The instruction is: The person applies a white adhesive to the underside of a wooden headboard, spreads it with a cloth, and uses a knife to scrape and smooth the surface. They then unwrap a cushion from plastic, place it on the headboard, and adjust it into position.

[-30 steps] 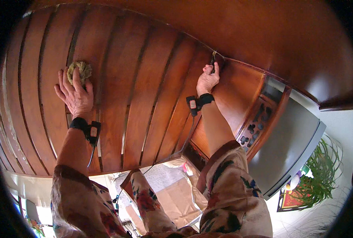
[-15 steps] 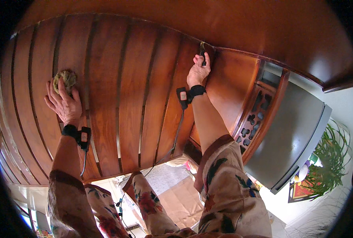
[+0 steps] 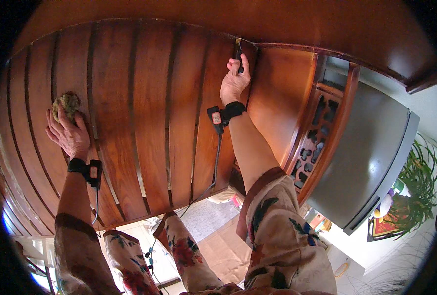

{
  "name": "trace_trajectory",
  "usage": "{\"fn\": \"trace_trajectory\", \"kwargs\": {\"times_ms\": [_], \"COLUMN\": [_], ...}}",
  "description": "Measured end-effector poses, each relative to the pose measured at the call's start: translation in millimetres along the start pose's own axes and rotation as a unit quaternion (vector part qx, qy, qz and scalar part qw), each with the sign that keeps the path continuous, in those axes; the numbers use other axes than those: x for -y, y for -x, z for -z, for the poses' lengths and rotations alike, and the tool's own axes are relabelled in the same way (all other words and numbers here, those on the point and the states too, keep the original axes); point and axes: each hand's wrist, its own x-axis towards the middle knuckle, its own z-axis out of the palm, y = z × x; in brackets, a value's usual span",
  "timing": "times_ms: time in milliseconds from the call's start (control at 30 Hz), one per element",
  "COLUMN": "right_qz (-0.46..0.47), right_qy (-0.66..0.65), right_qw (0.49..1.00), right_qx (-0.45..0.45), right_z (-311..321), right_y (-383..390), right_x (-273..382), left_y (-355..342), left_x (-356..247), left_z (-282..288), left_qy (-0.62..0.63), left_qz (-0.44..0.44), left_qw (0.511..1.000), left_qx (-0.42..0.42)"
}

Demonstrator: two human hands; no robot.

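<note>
My left hand (image 3: 68, 130) rests its curved fingers over a fuzzy olive-yellow scrubbing pad (image 3: 65, 103), pressed on the brown wooden slats (image 3: 149, 113) at the left. My right hand (image 3: 234, 78) grips a slim dark tool (image 3: 239, 53) at the far end of the slats, in the corner where they meet the upright wooden panel (image 3: 179, 10) and a side board (image 3: 277, 83). The tool's tip is too small to make out clearly. Both wrists wear black strapped devices with cables.
To the right are a carved wooden side piece (image 3: 311, 142), a grey appliance (image 3: 361, 147), a leafy plant (image 3: 417, 182) and a white wall. Below the slats, my legs in floral trousers stand above a tan mat (image 3: 223, 246). A thin cable runs down between my legs.
The view has shifted, so the bench and both hands sit further left in the picture. The right hand appears higher in the picture, still at the corner; the left hand still covers the pad.
</note>
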Motion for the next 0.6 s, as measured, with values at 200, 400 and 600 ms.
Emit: {"fn": "trace_trajectory", "kwargs": {"times_ms": [200,400,600], "right_qz": [-0.02,-0.001,-0.009], "right_qy": [0.0,0.006,0.003], "right_qw": [1.0,1.0,0.999], "right_qx": [0.008,0.028,0.03], "right_z": [5,14,16], "right_y": [-5,-5,-6], "right_x": [3,11,9], "left_y": [0,-1,0], "left_x": [1,-1,0], "left_z": [-1,0,-1], "left_qy": [0.002,-0.002,-0.001], "left_qz": [-0.02,-0.02,-0.019], "left_qw": [1.0,1.0,1.0], "left_qx": [-0.017,-0.019,-0.023]}}
